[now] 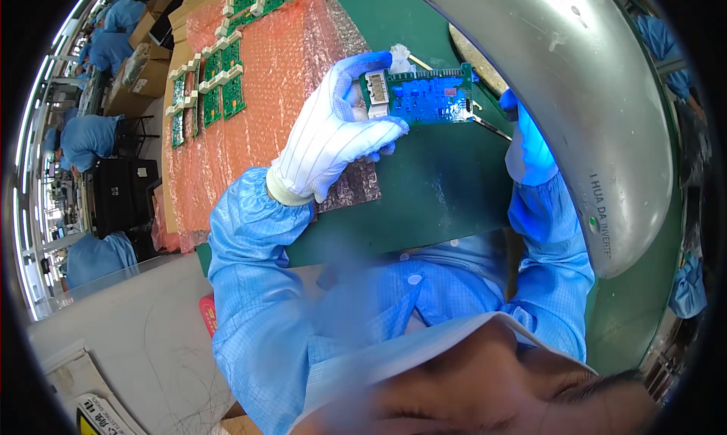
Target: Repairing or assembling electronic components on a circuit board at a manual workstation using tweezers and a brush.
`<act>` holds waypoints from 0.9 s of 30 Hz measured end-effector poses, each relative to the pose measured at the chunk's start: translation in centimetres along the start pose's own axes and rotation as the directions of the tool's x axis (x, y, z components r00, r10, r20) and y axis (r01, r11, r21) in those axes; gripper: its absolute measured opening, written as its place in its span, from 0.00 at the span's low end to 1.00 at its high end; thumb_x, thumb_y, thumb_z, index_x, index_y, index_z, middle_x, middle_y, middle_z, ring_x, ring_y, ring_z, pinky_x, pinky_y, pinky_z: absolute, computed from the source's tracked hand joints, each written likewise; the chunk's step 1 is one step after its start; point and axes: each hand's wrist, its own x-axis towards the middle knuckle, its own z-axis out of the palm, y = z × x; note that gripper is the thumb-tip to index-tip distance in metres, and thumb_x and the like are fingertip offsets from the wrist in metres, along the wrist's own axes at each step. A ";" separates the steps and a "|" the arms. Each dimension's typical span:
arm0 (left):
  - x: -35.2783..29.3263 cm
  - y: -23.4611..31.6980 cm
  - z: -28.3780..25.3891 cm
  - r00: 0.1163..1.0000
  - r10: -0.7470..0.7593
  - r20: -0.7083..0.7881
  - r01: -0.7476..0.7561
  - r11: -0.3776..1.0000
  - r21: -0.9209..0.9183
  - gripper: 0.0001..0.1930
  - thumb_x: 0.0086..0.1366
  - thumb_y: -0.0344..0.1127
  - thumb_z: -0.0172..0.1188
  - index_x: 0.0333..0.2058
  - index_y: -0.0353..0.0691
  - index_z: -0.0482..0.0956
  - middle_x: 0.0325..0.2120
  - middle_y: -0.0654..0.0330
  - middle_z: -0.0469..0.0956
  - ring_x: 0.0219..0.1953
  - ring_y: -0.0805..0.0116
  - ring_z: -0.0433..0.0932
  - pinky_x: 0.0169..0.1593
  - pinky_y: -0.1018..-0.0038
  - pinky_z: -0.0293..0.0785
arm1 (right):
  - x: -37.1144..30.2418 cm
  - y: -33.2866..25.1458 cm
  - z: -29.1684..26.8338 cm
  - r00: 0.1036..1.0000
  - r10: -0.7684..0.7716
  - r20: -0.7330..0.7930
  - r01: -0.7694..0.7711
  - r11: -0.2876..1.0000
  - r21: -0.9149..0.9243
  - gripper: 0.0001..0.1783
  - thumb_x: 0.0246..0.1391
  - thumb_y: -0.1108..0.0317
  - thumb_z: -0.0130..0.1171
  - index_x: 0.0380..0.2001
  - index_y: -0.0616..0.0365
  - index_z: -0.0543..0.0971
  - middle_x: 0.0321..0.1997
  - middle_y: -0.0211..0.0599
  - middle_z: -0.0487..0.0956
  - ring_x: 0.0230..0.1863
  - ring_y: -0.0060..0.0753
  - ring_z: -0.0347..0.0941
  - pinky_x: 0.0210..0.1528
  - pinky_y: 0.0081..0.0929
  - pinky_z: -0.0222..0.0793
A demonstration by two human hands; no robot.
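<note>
My left hand (333,128), in a white striped glove with blue-lit fingertips, grips a green circuit board (428,100) by its left end. A white connector block (376,92) sits at that end, between thumb and fingers. The board is raised over the green table mat and lit blue. My right hand (531,151), also gloved, is at the board's right and partly hidden behind the big grey lamp head. From it a thin metal tool (494,128), which looks like tweezers, points at the board's right end. How the fingers hold it is mostly covered.
The grey lamp head (636,132) arches over the right side, close above my right hand. Several green boards with white connectors (221,83) lie on pink bubble wrap (269,79) at the left. Green mat (439,200) covers the table. People in blue work farther left.
</note>
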 end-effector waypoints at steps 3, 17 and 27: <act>0.2 -0.2 0.0 1.000 0.005 -0.009 -0.005 1.000 -0.014 0.37 0.54 0.30 0.68 0.61 0.35 0.60 0.31 0.58 0.77 0.26 0.75 0.76 0.28 0.77 0.75 | 0.0 -0.5 0.4 0.967 0.192 -0.166 -0.225 0.951 -0.213 0.08 0.60 0.69 0.55 0.39 0.60 0.80 0.37 0.38 0.79 0.37 0.30 0.73 0.38 0.28 0.68; 0.2 0.0 0.2 1.000 -0.025 -0.010 0.025 1.000 0.007 0.37 0.56 0.33 0.67 0.62 0.35 0.59 0.32 0.56 0.78 0.26 0.74 0.77 0.28 0.78 0.75 | 0.3 0.8 -0.2 0.947 0.279 -0.161 -0.309 0.927 -0.211 0.18 0.64 0.52 0.52 0.43 0.56 0.79 0.32 0.34 0.77 0.33 0.24 0.73 0.35 0.26 0.67; 0.4 -0.5 -0.9 1.000 -0.010 0.010 0.010 0.998 -0.065 0.38 0.60 0.40 0.64 0.63 0.30 0.57 0.31 0.54 0.78 0.25 0.70 0.79 0.29 0.77 0.75 | 0.2 -2.8 2.8 0.990 0.117 0.085 -0.076 0.921 -0.383 0.12 0.67 0.61 0.51 0.44 0.57 0.77 0.31 0.34 0.76 0.28 0.22 0.70 0.31 0.24 0.67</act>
